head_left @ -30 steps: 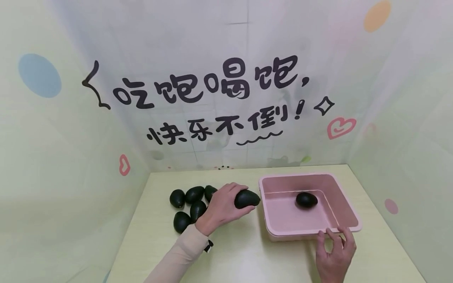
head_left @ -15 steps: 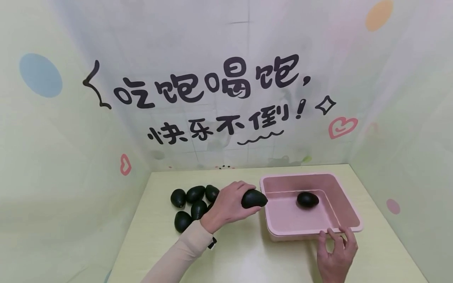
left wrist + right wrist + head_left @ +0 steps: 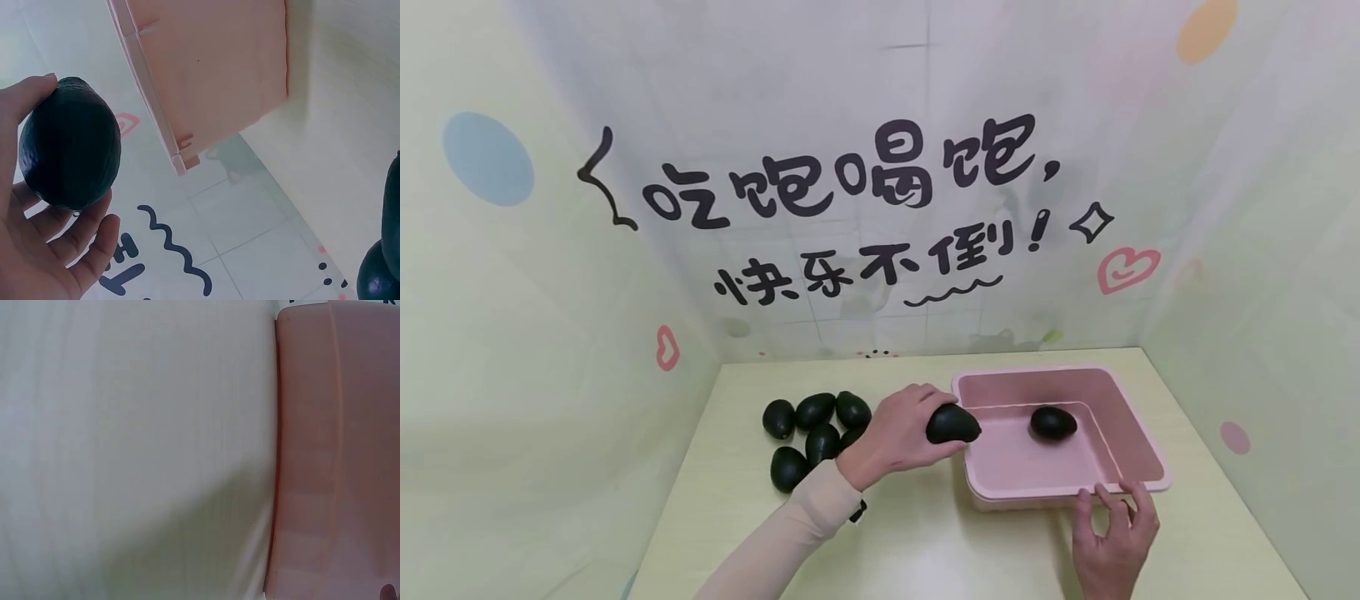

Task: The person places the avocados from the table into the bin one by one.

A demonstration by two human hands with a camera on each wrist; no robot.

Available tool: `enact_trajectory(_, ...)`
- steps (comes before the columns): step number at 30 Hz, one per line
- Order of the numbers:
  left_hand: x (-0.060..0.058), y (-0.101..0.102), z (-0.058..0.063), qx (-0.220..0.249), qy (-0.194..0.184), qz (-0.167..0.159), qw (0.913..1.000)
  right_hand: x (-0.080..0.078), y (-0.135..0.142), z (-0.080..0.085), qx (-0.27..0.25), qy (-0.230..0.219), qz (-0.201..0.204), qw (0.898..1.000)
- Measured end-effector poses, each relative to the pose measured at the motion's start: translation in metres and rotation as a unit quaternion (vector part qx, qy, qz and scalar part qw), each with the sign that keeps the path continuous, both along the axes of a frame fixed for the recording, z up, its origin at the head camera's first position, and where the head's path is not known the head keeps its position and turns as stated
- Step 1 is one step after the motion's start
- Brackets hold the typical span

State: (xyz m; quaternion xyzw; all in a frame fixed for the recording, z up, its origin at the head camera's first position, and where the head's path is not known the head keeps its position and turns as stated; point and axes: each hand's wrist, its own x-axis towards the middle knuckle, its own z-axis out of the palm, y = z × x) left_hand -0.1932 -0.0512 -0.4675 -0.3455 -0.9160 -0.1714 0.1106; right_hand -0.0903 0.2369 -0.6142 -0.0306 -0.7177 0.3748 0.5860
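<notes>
My left hand (image 3: 895, 429) grips a dark green avocado (image 3: 953, 423), thumb on one side and fingers on the other. In the head view this avocado overlaps the left rim of a pink plastic tub (image 3: 1011, 471). The left wrist view shows the held avocado (image 3: 72, 144) apart from the tub's outer wall (image 3: 212, 69). One avocado (image 3: 1054, 423) lies on the tub's floor. At the tub's front right rim, my right hand (image 3: 1112, 542) holds on with bent fingertips. Only one fingertip (image 3: 389, 592) shows in the right wrist view.
Several more avocados (image 3: 815, 411) lie in a cluster on the left of the pale tabletop (image 3: 917, 533), some partly hidden behind my left arm (image 3: 805, 517). A printed backdrop (image 3: 880, 333) stands along the table's back, with side panels left and right.
My left hand has carried its avocado rightward, from beside the tub to over its left rim. More of the avocado cluster shows behind it. My right hand stays at the rim.
</notes>
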Motion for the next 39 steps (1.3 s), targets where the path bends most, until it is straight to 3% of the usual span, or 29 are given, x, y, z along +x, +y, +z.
enact_trajectory(18,0.001,0.023,0.0,-0.058,-0.014,-0.035,0.9976,0.001,0.002,0.003,0.005,-0.001,0.005,1.0)
enact_trajectory(27,0.006,0.033,0.003,-0.048,0.02,-0.075,0.9958,0.0,0.004,-0.001,0.009,-0.012,0.009,1.0)
enact_trajectory(39,0.006,0.041,-0.002,-0.08,0.009,-0.084,0.9932,0.001,0.004,-0.003,0.005,-0.016,0.003,1.0)
